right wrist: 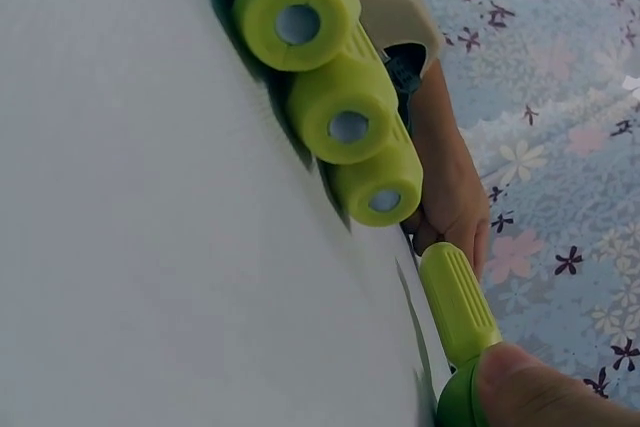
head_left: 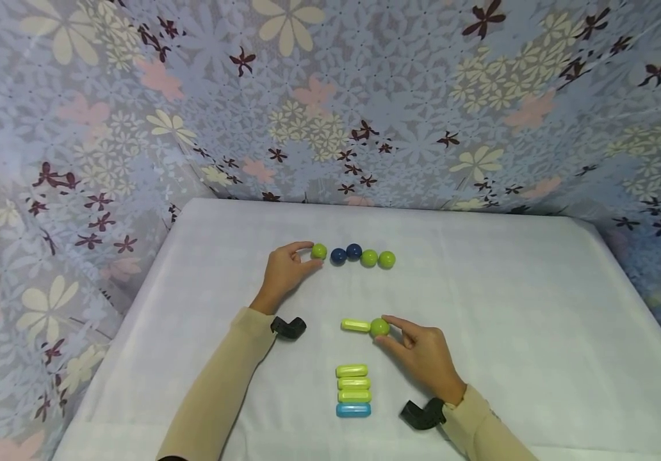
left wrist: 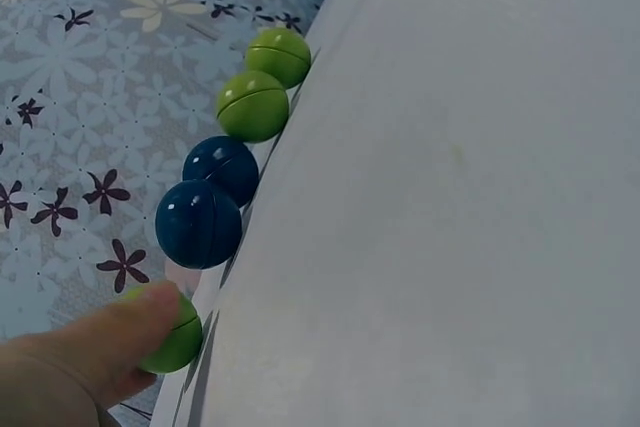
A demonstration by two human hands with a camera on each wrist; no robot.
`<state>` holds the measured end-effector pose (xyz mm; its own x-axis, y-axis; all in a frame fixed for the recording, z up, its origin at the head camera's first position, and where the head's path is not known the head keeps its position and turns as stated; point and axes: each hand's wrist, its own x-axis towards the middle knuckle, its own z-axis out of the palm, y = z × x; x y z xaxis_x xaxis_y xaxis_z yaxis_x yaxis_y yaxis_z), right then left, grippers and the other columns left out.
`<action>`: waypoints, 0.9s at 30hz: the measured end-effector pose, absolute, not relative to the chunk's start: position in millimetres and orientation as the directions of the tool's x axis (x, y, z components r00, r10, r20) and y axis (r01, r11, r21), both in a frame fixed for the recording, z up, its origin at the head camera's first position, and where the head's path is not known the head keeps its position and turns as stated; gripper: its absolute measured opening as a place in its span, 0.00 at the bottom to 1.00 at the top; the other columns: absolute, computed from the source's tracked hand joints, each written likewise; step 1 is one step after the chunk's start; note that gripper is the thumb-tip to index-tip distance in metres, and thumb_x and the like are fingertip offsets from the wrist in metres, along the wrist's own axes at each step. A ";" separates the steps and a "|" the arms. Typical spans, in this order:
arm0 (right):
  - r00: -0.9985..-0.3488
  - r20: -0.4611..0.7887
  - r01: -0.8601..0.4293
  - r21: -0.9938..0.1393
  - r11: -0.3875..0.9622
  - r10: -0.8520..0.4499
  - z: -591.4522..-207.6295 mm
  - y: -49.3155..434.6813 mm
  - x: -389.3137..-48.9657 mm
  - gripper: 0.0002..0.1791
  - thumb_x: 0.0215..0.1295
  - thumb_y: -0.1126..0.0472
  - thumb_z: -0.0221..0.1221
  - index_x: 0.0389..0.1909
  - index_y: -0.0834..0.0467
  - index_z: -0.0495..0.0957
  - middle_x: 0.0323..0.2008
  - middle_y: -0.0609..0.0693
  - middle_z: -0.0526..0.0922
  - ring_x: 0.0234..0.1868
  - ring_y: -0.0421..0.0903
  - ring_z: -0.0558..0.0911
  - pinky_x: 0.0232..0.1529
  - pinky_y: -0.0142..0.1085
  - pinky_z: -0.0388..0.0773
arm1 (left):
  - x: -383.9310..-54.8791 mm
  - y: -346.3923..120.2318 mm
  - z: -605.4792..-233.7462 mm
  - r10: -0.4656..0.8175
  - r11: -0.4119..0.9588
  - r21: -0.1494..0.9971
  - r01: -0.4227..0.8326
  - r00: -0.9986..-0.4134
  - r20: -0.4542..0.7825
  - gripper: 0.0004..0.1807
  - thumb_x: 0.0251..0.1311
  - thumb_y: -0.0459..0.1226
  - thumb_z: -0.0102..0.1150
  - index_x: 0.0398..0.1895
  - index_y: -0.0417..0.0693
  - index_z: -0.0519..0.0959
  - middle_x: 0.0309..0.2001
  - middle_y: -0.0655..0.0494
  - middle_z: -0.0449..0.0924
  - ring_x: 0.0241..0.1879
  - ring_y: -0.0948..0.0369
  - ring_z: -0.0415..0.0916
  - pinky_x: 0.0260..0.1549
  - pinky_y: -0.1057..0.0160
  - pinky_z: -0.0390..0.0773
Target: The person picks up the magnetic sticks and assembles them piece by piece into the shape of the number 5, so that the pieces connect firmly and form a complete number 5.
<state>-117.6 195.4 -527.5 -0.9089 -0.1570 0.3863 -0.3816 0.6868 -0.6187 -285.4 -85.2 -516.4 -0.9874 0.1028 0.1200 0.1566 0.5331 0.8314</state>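
Observation:
At the left end of a row of balls, my left hand (head_left: 285,271) pinches a green ball (head_left: 319,251) between thumb and fingers. To its right come two dark blue balls (left wrist: 198,225) and two more green balls (left wrist: 253,107). Nearer the front, my right hand (head_left: 426,356) pinches another green ball (head_left: 380,328) by its sides. A yellow-green rod (head_left: 356,325) lies end-on against that ball, pointing left. In the right wrist view, the thumb (right wrist: 520,383) covers part of the ball.
Below the right hand's ball, several yellow-green rods (head_left: 353,383) with silver discs in their ends lie stacked side by side, a blue rod (head_left: 353,410) nearest me. All rest on a white-covered table (head_left: 497,307). Flowered cloth (head_left: 388,96) hangs behind it.

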 end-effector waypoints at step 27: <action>-0.917 0.369 -0.370 -0.635 0.678 -0.155 -527.1 195.4 -116.2 0.22 0.57 0.52 0.76 0.52 0.55 0.87 0.13 0.32 0.57 0.15 0.29 0.55 0.17 0.28 0.55 | -194.9 -115.3 -523.3 0.345 0.512 0.766 0.388 -0.910 0.230 0.20 0.58 0.45 0.76 0.52 0.49 0.87 0.13 0.69 0.54 0.16 0.70 0.51 0.19 0.68 0.55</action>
